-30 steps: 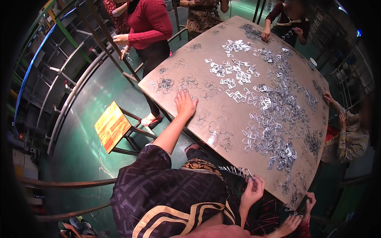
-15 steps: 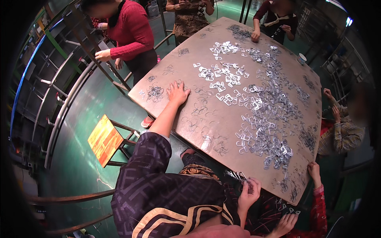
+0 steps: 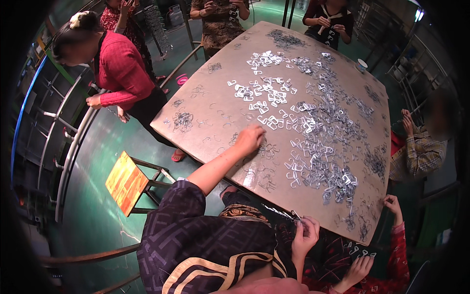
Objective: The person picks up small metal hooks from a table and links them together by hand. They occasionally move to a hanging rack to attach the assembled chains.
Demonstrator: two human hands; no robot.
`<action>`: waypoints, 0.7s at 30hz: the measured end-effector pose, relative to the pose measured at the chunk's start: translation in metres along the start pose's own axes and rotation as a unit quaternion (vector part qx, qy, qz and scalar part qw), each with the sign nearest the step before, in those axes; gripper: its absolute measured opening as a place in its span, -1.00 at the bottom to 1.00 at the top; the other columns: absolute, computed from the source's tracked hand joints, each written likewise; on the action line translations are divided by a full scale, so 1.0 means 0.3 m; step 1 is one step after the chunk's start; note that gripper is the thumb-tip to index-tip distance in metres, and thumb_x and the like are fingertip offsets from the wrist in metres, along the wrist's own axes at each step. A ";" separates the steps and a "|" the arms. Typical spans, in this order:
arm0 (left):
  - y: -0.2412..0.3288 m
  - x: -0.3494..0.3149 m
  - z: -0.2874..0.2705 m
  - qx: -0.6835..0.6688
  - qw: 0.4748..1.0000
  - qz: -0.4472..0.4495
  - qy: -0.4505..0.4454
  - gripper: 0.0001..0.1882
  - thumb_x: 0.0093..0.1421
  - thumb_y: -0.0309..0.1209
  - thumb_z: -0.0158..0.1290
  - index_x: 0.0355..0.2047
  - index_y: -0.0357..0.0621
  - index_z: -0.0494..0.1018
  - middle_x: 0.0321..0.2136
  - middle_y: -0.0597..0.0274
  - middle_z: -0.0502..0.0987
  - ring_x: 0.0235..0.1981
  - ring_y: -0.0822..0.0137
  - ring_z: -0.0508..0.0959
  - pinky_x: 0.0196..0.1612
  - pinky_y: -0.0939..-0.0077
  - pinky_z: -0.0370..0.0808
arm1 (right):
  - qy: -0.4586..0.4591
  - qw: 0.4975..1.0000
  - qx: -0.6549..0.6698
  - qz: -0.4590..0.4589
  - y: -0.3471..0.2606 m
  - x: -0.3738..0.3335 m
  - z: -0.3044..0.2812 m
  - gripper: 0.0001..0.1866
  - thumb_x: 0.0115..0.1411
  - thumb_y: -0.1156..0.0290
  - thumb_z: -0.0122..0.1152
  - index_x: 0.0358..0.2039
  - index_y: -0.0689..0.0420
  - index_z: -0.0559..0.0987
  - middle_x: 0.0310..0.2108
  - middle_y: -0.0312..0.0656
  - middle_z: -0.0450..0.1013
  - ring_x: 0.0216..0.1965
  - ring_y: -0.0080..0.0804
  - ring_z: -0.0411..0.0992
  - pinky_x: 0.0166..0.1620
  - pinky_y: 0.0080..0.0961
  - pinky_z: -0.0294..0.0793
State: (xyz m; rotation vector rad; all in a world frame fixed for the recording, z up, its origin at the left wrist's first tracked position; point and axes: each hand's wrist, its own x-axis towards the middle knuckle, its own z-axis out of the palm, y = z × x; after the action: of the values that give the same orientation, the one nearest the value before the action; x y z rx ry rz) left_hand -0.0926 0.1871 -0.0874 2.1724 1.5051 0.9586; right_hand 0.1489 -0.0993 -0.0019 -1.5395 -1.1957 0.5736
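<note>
1. Hook row, gathered beside the bench, pinched in my right grip;
2. many loose clips left on the bench;
3. left grip at thin wire pieces; closure I cannot tell.

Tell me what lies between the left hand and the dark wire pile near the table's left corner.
The head view shows thin wire pieces scattered on the tabletop between them.

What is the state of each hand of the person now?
Left hand: curled beside thin grey wire pieces; whether it grips anything cannot be told.
Right hand: closed, holding a row of shiny silver metal hooks.
</note>
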 end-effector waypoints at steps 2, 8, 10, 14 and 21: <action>-0.119 0.087 -0.013 0.106 0.989 0.018 0.103 -0.86 0.09 -0.41 0.05 -0.38 -0.17 0.56 -0.37 0.08 0.57 -0.29 0.04 0.56 -0.21 0.26 0.52 | 0.003 1.000 0.006 0.003 -0.007 0.003 0.002 -0.92 0.10 0.66 0.17 -0.36 0.35 0.54 -0.24 -0.10 0.40 -0.37 -0.45 0.46 -0.36 -0.60 0.51; -0.353 0.182 -0.007 0.335 0.939 0.041 -0.060 -0.82 0.01 -0.44 0.00 -0.57 -0.20 0.58 -0.47 0.04 0.57 -0.30 0.08 0.56 -0.25 0.23 0.53 | -0.007 0.999 -0.028 -0.015 0.031 -0.029 -0.018 -0.91 0.14 0.68 0.12 -0.32 0.38 0.51 -0.18 -0.11 0.39 -0.34 -0.47 0.48 -0.29 -0.63 0.51; -0.328 0.197 -0.034 0.338 0.934 0.067 -0.091 -0.80 0.04 -0.42 -0.02 -0.60 -0.13 0.57 -0.49 0.08 0.58 -0.32 0.11 0.56 -0.28 0.23 0.49 | -0.003 1.000 -0.026 -0.012 0.028 -0.033 -0.018 -0.92 0.14 0.68 0.12 -0.32 0.38 0.51 -0.18 -0.11 0.39 -0.34 -0.47 0.48 -0.29 -0.63 0.51; -0.316 0.215 -0.045 0.361 0.923 0.084 -0.106 -0.81 0.04 -0.41 -0.03 -0.60 -0.10 0.56 -0.48 0.11 0.59 -0.34 0.13 0.57 -0.31 0.25 0.47 | -0.006 1.000 -0.020 -0.004 0.020 -0.033 -0.020 -0.91 0.13 0.69 0.11 -0.32 0.39 0.50 -0.18 -0.11 0.38 -0.34 -0.47 0.48 -0.27 -0.63 0.51; -0.250 0.178 -0.041 0.296 0.953 -0.015 -0.059 -0.84 0.02 -0.41 0.01 -0.49 -0.24 0.52 -0.47 0.02 0.57 -0.33 0.03 0.57 -0.29 0.19 0.49 | 0.023 1.000 -0.003 -0.014 0.039 -0.033 -0.015 -0.90 0.10 0.66 0.15 -0.33 0.38 0.53 -0.20 -0.09 0.40 -0.33 -0.41 0.46 -0.34 -0.59 0.49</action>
State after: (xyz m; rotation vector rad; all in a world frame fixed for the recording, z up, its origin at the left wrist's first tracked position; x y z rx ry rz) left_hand -0.1416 0.2637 -0.1060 2.5265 1.9407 0.3749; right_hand 0.1535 -0.1096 -0.0134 -1.5312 -1.1835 0.5133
